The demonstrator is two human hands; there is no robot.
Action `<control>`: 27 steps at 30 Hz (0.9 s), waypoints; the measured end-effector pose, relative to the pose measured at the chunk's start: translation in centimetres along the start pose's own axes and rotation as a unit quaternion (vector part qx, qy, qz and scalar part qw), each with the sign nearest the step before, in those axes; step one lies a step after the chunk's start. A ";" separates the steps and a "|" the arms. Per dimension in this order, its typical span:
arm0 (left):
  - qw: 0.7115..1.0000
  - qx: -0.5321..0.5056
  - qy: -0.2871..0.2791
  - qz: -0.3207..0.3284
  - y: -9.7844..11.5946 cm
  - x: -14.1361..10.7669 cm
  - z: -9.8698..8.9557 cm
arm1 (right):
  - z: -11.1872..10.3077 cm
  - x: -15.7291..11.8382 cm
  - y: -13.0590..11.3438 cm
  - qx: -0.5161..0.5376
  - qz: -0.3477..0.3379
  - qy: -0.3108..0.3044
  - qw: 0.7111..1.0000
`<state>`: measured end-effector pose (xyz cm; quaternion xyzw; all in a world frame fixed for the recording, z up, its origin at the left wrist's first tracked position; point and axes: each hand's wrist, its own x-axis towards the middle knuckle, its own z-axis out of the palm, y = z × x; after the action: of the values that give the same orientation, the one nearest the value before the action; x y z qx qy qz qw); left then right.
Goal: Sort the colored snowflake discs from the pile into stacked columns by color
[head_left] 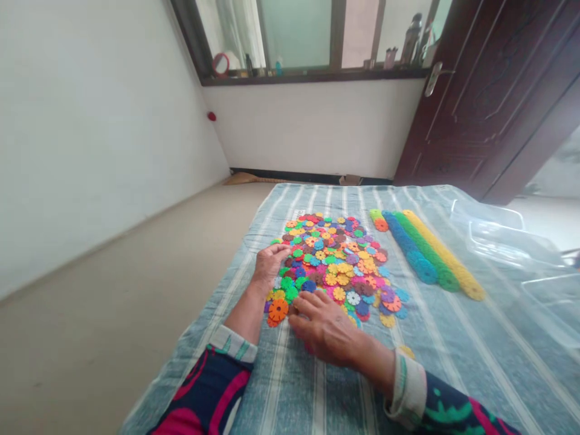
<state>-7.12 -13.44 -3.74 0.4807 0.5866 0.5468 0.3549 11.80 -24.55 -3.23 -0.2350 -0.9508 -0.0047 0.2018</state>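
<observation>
A heap of colourful notched plastic discs (pixel 343 269) spreads over a striped cloth. At the heap's left side is my left hand (pixel 270 264), its thumb and fingertips pinched together against the discs; whatever is between them is too small to make out. My right hand (pixel 324 326) lies low over the near edge, fingers curled down and closed, and its palm hides what they hold. Just left of the right fingertips rests a larger orange disc (pixel 278 310). A yellow disc (pixel 406 351) lies apart, close to my right wrist.
Right of the heap run overlapping rows of discs: blue (pixel 410 248), green (pixel 426 252) and yellow (pixel 444 255). A short green and orange row (pixel 379 221) sits beside them. Clear plastic containers (pixel 514 244) stand at the right. The striped cloth (pixel 217 344) ends at the left above the floor.
</observation>
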 end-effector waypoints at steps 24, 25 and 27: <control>0.997 -0.072 0.008 -0.033 -0.6 0.4 -0.3 | -2.4 -3.7 4.0 0.036 0.070 -0.025 0.997; 0.997 -0.071 0.009 -0.034 -0.5 0.4 -0.3 | -2.4 -3.8 3.3 0.051 0.044 -0.037 0.997; 0.997 -0.069 0.008 -0.038 -0.4 0.4 -0.4 | -2.2 -4.0 2.6 0.065 0.010 -0.049 0.997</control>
<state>-7.64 -13.18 -4.06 0.4283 0.5679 0.5757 0.4033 17.02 -24.26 -2.93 -0.2307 -0.9555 0.0701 0.1700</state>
